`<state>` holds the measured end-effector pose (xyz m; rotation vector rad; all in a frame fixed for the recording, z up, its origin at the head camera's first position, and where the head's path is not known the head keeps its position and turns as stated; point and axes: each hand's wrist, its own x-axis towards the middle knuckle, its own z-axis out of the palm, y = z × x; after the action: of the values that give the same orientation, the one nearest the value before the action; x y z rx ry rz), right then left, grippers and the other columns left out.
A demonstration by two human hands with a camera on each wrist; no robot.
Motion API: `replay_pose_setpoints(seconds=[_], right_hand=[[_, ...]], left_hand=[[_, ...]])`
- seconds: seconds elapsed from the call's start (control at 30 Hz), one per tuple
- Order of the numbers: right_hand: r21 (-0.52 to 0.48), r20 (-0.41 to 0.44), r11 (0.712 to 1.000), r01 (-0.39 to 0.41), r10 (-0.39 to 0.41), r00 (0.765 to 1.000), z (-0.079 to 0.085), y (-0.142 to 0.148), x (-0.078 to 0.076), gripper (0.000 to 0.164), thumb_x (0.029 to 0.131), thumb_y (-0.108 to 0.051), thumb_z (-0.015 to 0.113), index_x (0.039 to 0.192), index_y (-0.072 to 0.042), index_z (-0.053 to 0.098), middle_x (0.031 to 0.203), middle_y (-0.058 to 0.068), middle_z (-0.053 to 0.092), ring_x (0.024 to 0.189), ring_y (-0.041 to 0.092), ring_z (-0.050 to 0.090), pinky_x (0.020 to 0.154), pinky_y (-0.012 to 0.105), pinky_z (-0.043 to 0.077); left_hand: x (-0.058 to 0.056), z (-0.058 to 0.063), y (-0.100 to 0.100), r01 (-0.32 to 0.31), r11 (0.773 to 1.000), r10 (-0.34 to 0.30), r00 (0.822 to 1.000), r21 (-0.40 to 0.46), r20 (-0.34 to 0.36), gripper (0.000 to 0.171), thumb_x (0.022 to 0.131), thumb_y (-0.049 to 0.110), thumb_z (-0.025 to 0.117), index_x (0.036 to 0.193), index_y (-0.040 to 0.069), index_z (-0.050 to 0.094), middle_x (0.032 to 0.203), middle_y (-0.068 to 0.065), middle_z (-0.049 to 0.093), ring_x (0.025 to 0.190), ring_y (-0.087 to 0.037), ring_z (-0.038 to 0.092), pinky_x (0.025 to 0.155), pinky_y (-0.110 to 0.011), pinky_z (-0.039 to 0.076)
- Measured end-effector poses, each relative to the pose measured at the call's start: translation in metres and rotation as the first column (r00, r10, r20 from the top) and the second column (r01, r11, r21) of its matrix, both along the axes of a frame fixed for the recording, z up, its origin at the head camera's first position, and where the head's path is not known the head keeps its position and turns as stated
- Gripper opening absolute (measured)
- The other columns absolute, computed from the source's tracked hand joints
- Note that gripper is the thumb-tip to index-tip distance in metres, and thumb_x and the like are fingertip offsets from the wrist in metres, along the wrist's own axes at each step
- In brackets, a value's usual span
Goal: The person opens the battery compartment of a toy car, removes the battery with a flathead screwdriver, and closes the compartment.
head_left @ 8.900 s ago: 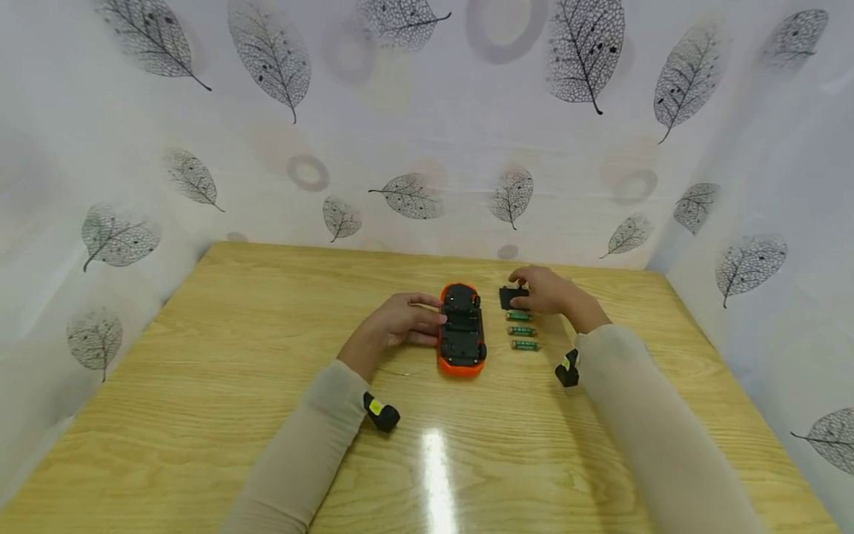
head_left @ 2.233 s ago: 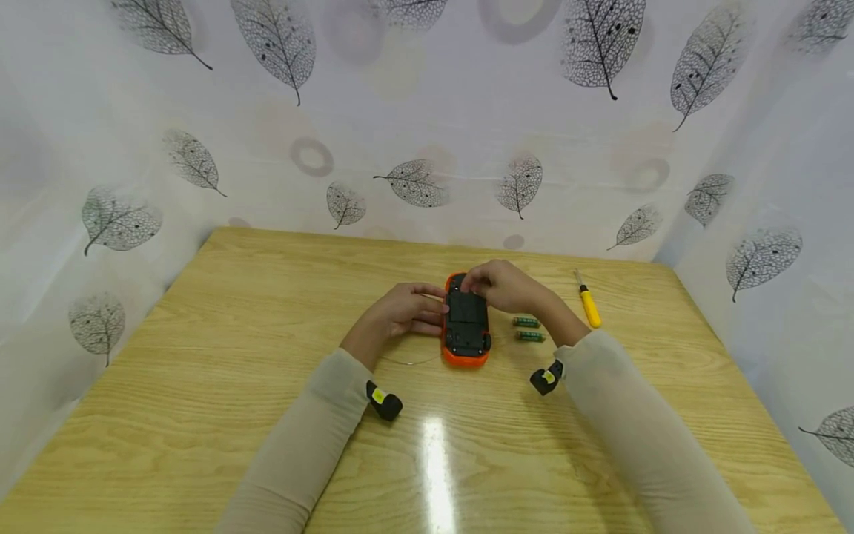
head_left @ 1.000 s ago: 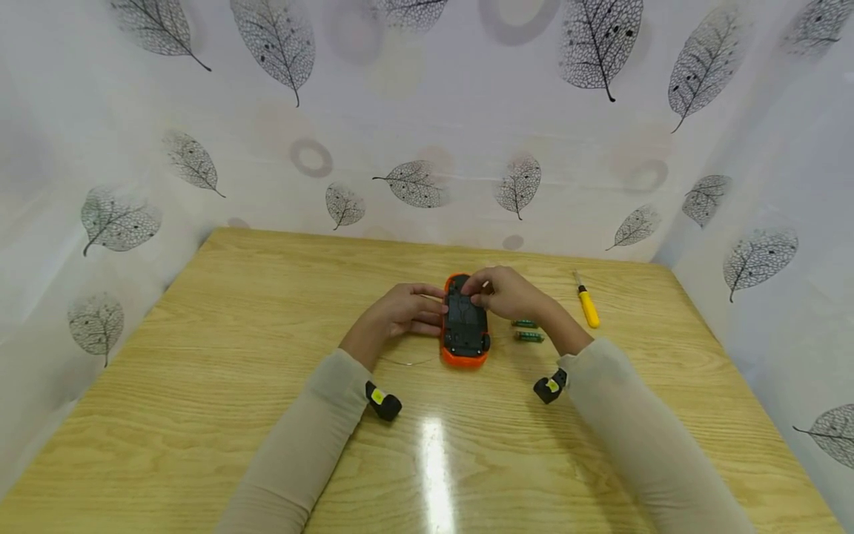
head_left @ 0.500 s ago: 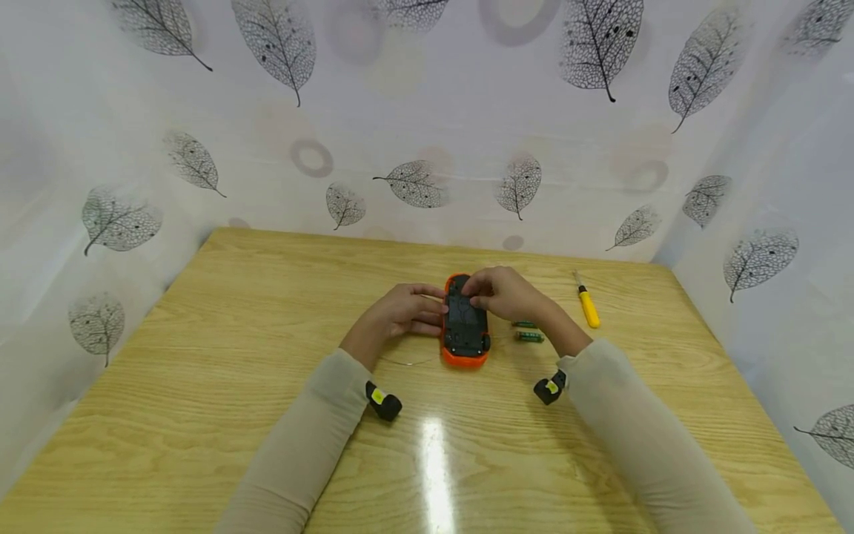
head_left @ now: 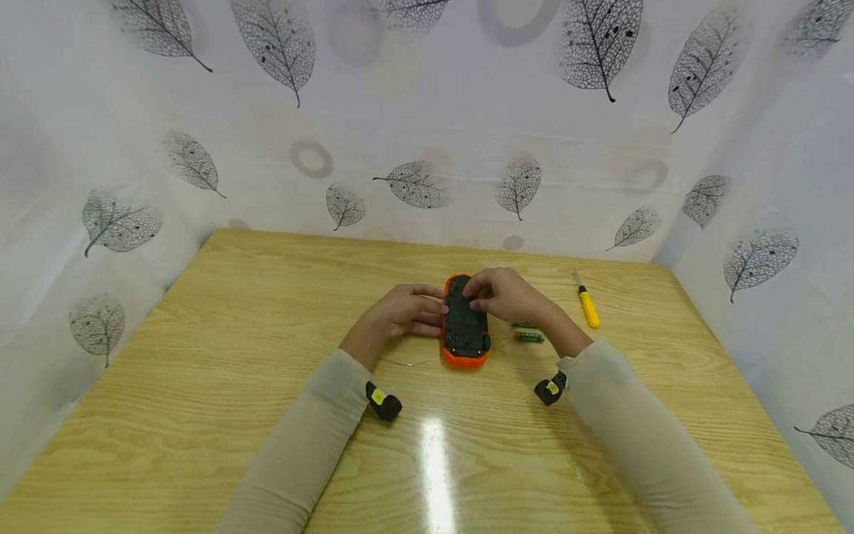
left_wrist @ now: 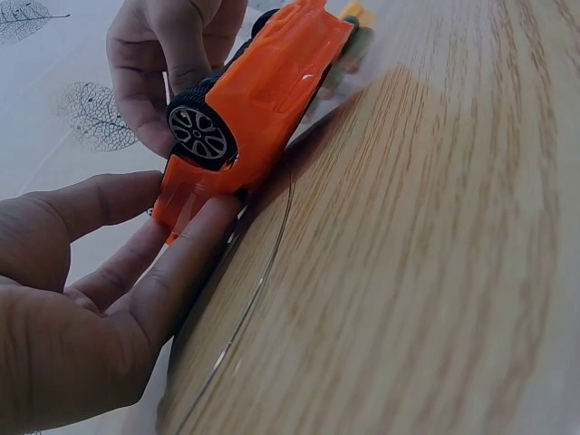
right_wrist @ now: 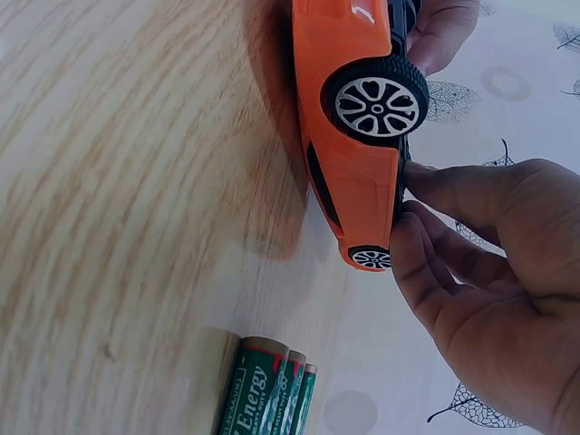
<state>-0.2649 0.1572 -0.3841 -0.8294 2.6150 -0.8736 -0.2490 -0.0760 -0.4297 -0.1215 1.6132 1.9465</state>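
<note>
An orange toy car (head_left: 465,361) lies upside down on the table, its black underside facing up. A dark battery cover (head_left: 465,315) spans the middle of that underside. From the left, my left hand (head_left: 405,310) grips the car's side; in the left wrist view its thumb and fingers hold one end of the orange body. My right hand (head_left: 507,294) has its bent fingertips on the underside near the far end, and anything between them is hidden. Green batteries (right_wrist: 258,390) lie in a row right of the car, partly behind the right hand in the head view.
A yellow-handled screwdriver (head_left: 588,304) lies to the right of the right hand. A thin clear strand (left_wrist: 263,281) lies on the table by the left hand. The wooden table (head_left: 300,267) meets a leaf-patterned curtain (head_left: 414,111) behind and at both sides.
Earliest, the right hand held the black cover beside the batteries and the car's compartment lay open. The cover then came onto the car. Over the last second the hands hardly move.
</note>
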Motion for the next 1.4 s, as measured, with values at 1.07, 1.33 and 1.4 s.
replay_pose_setpoints(seconds=[1.07,1.33,1.4], right_hand=[[0.026,-0.070,0.999,0.025,-0.023,0.997,-0.0036,0.0025,0.0026,0.015,0.091,-0.010,0.079,0.105,-0.006,0.079,0.106,0.008,0.073,0.093,0.022,0.068,0.076,0.037,0.060],[0.018,-0.058,1.000,0.021,-0.020,0.998,-0.0036,0.0046,0.0049,0.018,0.092,-0.011,0.079,0.109,-0.005,0.078,0.107,0.008,0.073,0.094,0.022,0.069,0.078,0.037,0.060],[0.017,-0.056,1.000,0.021,-0.020,0.998,-0.0036,0.0048,0.0053,0.018,0.092,-0.012,0.079,0.109,-0.004,0.078,0.107,0.008,0.073,0.094,0.021,0.069,0.078,0.037,0.060]], left_hand=[[-0.0008,0.0027,0.0015,-0.005,1.000,0.005,1.000,-0.015,-0.005,0.039,0.096,-0.001,0.069,0.133,0.006,0.061,0.119,-0.019,0.071,0.091,-0.026,0.073,0.078,-0.043,0.064],[-0.0009,-0.0012,0.0020,-0.008,1.000,0.008,1.000,-0.013,-0.002,0.041,0.096,-0.001,0.069,0.135,0.005,0.060,0.120,-0.020,0.070,0.092,-0.027,0.074,0.080,-0.044,0.064],[-0.0004,-0.0010,0.0021,-0.007,1.000,0.007,1.000,-0.011,-0.002,0.041,0.096,-0.002,0.069,0.134,0.005,0.060,0.120,-0.020,0.071,0.091,-0.027,0.074,0.080,-0.044,0.064]])
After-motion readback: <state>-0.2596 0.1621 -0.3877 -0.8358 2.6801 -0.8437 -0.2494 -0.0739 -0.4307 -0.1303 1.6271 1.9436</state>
